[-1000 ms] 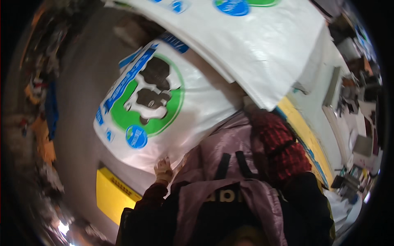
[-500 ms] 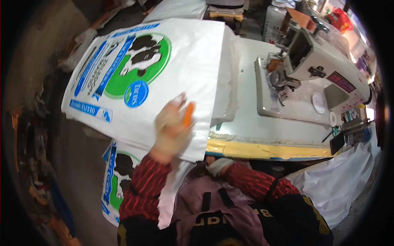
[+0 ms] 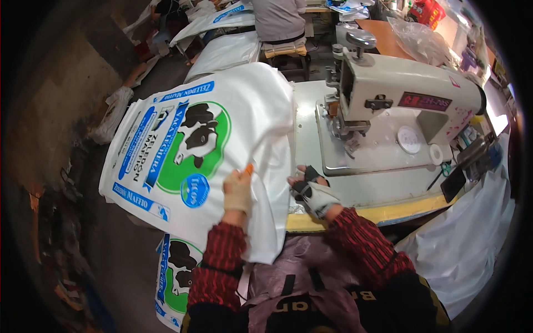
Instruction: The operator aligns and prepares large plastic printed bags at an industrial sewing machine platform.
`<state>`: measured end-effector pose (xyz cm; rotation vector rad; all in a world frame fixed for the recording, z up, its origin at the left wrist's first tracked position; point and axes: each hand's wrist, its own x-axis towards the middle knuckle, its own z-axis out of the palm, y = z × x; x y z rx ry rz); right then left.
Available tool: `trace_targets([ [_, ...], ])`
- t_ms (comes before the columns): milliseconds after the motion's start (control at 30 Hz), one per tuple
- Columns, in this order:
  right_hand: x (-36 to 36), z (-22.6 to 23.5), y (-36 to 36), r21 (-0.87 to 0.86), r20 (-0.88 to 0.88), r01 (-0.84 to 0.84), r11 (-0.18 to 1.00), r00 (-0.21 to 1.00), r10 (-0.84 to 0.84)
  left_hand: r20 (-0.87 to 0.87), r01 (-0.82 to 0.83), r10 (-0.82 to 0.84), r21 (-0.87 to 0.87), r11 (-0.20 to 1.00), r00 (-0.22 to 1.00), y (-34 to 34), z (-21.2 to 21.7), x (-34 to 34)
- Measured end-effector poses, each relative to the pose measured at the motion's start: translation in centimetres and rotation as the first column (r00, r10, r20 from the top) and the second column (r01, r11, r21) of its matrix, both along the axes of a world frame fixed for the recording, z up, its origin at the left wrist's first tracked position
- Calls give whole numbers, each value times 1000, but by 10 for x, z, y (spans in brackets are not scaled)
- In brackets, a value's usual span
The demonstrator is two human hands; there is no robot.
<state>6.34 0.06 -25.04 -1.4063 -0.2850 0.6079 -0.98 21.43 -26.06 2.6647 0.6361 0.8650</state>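
Note:
A white woven sack (image 3: 264, 209) with a cow picture on a green disc and blue bands lies on top at the left of the table. My left hand (image 3: 237, 193), in a pale glove with an orange finger cover, is closed on the sack's surface near its right part; folds run out from the fingertips. Just past the sack's right edge is my right hand (image 3: 317, 195), in a white and black fingerless glove, fingers apart and holding nothing visible. Whether its fingertips touch the sack edge, I cannot tell.
A sewing machine (image 3: 405, 89) stands on the white table (image 3: 366, 191) at the right, with a phone-like dark object (image 3: 453, 185) and teal-handled scissors (image 3: 446, 168) near it. Another printed sack (image 3: 180, 272) hangs below at the left. A seated person (image 3: 279, 19) is ahead.
My left hand has closed on the sack and pulled folds into it. My right hand has risen from below the table edge to beside the sack. The view has shifted, showing more behind.

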Motion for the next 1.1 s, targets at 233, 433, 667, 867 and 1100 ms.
trace_targets([
  [233,22,-7,30,-347,24,285,894,955,-295,339,140,-120,-37,989,933,-32,117,-83],
  [433,-1,23,4,-87,756,281,956,643,-120,465,253,-290,143,957,836,9,269,-92],
  [667,-77,-3,-71,-278,763,44,960,618,192,-293,366,-396,-155,918,870,-41,187,66],
  [867,-79,17,-137,-518,660,247,819,725,199,-310,89,-247,-446,890,918,-50,243,126],
  [1100,-29,-13,-97,-444,644,366,818,765,7,604,620,249,-784,20,757,-78,219,125],
])
